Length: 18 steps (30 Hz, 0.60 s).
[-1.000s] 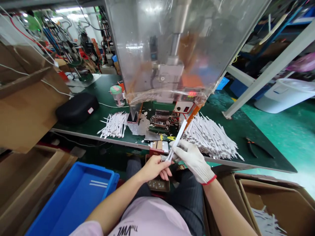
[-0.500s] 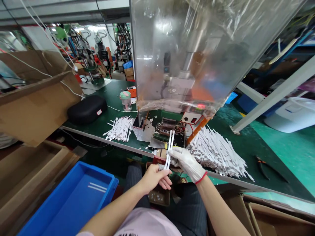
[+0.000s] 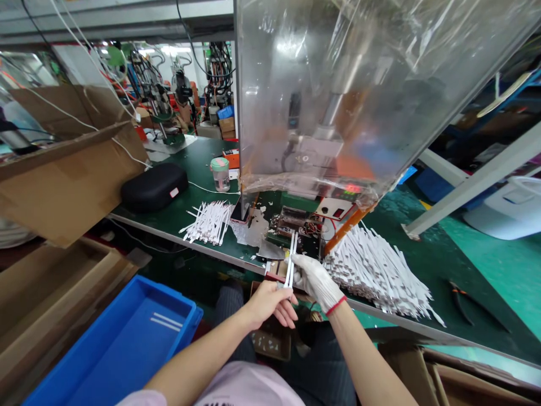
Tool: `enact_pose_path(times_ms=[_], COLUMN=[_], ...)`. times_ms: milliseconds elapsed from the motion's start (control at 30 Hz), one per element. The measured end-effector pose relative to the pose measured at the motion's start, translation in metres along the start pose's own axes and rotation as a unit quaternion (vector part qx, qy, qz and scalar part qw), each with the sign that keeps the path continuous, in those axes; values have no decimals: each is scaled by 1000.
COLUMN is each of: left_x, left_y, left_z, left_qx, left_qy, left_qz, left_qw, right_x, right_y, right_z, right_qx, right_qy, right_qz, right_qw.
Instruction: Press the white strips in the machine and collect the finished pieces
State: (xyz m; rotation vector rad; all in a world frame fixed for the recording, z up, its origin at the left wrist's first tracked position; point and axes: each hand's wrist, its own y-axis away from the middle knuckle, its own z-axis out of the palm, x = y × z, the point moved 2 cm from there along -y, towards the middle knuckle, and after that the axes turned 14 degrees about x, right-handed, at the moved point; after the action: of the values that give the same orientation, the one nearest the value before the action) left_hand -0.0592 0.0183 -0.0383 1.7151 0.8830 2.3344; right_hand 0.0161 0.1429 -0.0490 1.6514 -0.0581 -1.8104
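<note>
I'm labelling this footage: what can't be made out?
All in the head view:
- White strips, lower ends: hidden by the left hand.
- Parts behind the cloudy cover: blurred by it.
- Glowing display: digits too small.
- Lower-right cardboard box: cut off by the picture's edge.

We are seeing clear, glossy plastic film (image 3: pixel 380 67) wrinkling over a machine's dull grey guard (image 3: pixel 270 129), and a shiny, smooth metal rod (image 3: pixel 333 110) gleaming behind it. The right hand (image 3: pixel 316 280) is wearing a ribbed, matt knit-cloth glove. Smooth blue plastic is forming the tray (image 3: pixel 114 338), matt brown cardboard the open box (image 3: pixel 63 186), and the green tabletop (image 3: pixel 203 152) is showing a faint sheen.
</note>
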Motion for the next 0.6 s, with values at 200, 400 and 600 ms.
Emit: enact_pose_path(times_ms=[200, 400, 600], left_x=[2, 5, 3], left_y=[-1, -1, -4], left_z=[3, 2, 1], left_qx=[7, 1, -14], left_qy=[2, -5, -12], left_qz=[-7, -19, -21], left_qw=[1000, 1000, 1000], right_x=[-2, 2, 5], right_y=[-4, -12, -14], right_z=[1, -1, 0], right_qx=[25, -7, 0], right_qy=[-41, -54, -80], right_qz=[30, 36, 23], right_qw=[998, 998, 996])
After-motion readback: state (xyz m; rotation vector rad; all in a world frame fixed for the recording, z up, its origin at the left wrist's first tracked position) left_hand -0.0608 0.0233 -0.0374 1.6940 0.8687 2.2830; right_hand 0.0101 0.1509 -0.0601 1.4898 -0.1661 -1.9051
